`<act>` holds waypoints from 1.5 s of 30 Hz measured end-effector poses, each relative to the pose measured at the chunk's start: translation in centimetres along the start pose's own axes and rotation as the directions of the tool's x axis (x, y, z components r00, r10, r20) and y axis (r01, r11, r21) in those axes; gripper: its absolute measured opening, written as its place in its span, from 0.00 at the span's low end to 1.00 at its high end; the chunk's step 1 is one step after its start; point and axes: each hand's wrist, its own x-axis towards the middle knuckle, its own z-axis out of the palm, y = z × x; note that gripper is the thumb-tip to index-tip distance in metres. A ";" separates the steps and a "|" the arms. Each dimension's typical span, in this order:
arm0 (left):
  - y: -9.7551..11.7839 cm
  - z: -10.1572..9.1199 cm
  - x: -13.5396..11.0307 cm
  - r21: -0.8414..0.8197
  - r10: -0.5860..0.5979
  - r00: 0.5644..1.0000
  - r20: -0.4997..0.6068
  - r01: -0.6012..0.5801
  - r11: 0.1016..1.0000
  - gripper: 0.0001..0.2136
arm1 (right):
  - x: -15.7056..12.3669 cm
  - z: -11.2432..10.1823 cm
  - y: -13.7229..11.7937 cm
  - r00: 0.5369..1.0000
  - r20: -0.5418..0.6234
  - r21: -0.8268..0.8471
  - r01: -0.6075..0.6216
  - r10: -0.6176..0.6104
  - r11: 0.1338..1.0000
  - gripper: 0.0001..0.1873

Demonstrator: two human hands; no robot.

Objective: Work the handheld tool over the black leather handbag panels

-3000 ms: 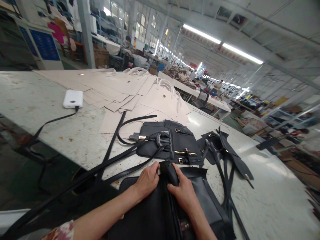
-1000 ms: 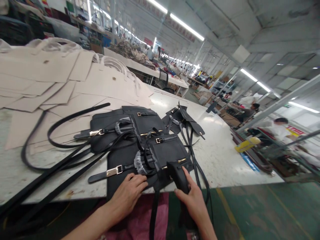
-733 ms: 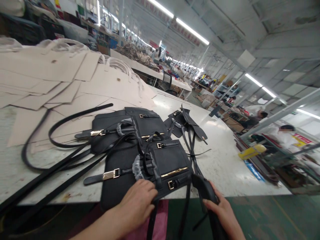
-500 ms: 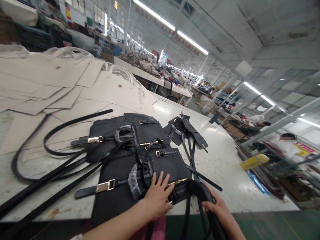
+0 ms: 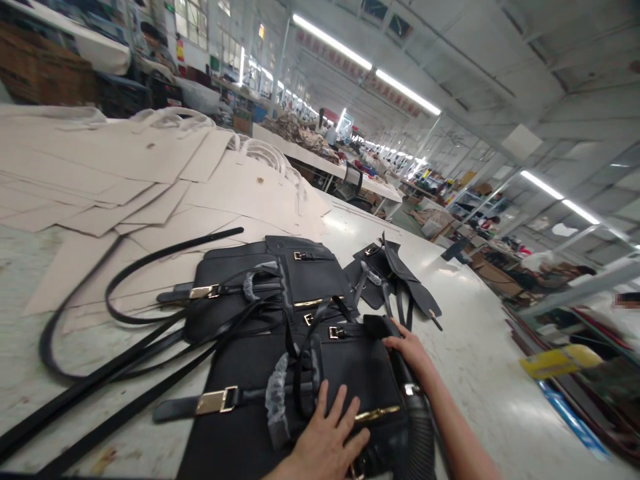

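Observation:
A black leather bag (image 5: 280,387) with gold buckles lies flat at the table's near edge. My left hand (image 5: 325,440) rests on its front panel, fingers spread and flat. My right hand (image 5: 407,350) is closed round a black leather piece (image 5: 395,347), holding it against the right side of the bag. A second black bag (image 5: 260,283) lies just behind the first. Long black straps (image 5: 125,360) trail off to the left.
Loose black leather pieces (image 5: 395,280) lie behind my right hand. Beige cut panels (image 5: 150,173) cover the far left of the white table (image 5: 465,360). A yellow object (image 5: 560,360) sits below the table's right edge. Other workers sit at distant tables.
My right hand has come up from below the table edge with the black piece and laid it along the bag's right side. My left hand stays flat on the bag. The view has shifted forward.

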 end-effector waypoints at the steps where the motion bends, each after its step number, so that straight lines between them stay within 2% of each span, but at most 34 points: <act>1: -0.1 0.0 0.0 0.021 0.009 1.000 -0.013 -0.009 1.000 0.21 | 1.1 0.0 -0.2 0.999 -0.042 -0.030 -0.006 0.004 1.000 0.32; 3: -0.2 0.1 0.0 0.069 0.026 0.999 -0.046 -0.022 0.997 0.19 | 2.2 -0.3 -0.2 0.993 -0.114 -0.079 -0.022 0.013 0.997 0.32; 6: -0.2 0.1 -0.1 0.118 0.044 0.994 -0.097 -0.033 0.992 0.18 | 1.2 -1.5 0.4 0.990 -0.139 -0.098 -0.050 0.036 0.994 0.34; 10: -0.1 -0.1 -0.4 0.110 0.048 0.991 -0.121 -0.035 0.993 0.18 | -2.9 -2.8 1.6 0.998 -0.046 -0.067 -0.054 0.051 0.996 0.36; 13: 0.0 0.0 -0.5 0.111 0.067 0.990 -0.123 -0.053 0.992 0.18 | -4.7 -2.5 2.1 0.997 0.060 -0.008 -0.056 0.056 0.998 0.37; 16: 0.1 0.5 -0.3 0.172 0.093 0.985 -0.146 -0.067 0.983 0.15 | -4.0 -1.7 2.1 0.992 0.117 0.048 -0.062 0.056 0.997 0.39; 19: 0.0 1.2 -0.2 0.257 0.108 0.968 -0.225 -0.048 0.965 0.14 | -2.6 -1.4 1.6 0.989 0.139 0.069 -0.057 0.047 0.996 0.40; 21: -0.1 1.5 -0.3 0.306 0.122 0.955 -0.270 -0.035 0.951 0.13 | -2.3 -1.8 1.4 0.984 0.170 0.071 -0.069 0.056 0.995 0.40; 26: -0.3 2.3 -0.6 0.390 0.178 0.931 -0.319 -0.042 0.920 0.14 | -3.8 -3.3 1.8 0.957 0.268 0.084 -0.138 0.111 0.987 0.40; 28: -0.4 2.7 -0.7 0.420 0.203 0.909 -0.364 -0.035 0.907 0.14 | -3.5 -3.1 2.0 0.962 0.248 0.080 -0.136 0.112 0.987 0.39; 30: -0.6 2.9 -0.7 0.440 0.223 0.900 -0.375 -0.038 0.897 0.14 | -2.3 -2.4 2.0 0.979 0.175 0.055 -0.116 0.105 0.992 0.38; 33: -0.6 2.2 -0.9 0.438 0.231 0.915 -0.332 -0.067 0.897 0.14 | -0.1 -1.4 1.7 0.998 -0.006 -0.037 -0.066 0.066 0.997 0.39; 36: -0.3 1.1 -1.1 0.389 0.220 0.939 -0.265 -0.105 0.915 0.14 | 0.3 -1.9 1.7 0.988 -0.155 -0.137 -0.033 0.012 0.990 0.40; 40: 0.2 -0.2 -1.5 0.244 0.175 0.966 -0.193 -0.126 0.962 0.15 | -2.8 -4.3 2.7 0.975 -0.220 -0.199 -0.036 -0.009 0.979 0.41; 43: 0.5 -1.0 -1.8 0.155 0.141 0.981 -0.133 -0.120 0.981 0.17 | -6.1 -5.3 3.8 0.981 -0.194 -0.197 -0.049 0.010 0.979 0.41; 45: 0.7 -1.3 -2.1 0.141 0.129 0.985 -0.114 -0.112 0.984 0.17 | -7.7 -4.9 4.2 0.990 -0.142 -0.179 -0.036 0.010 0.983 0.39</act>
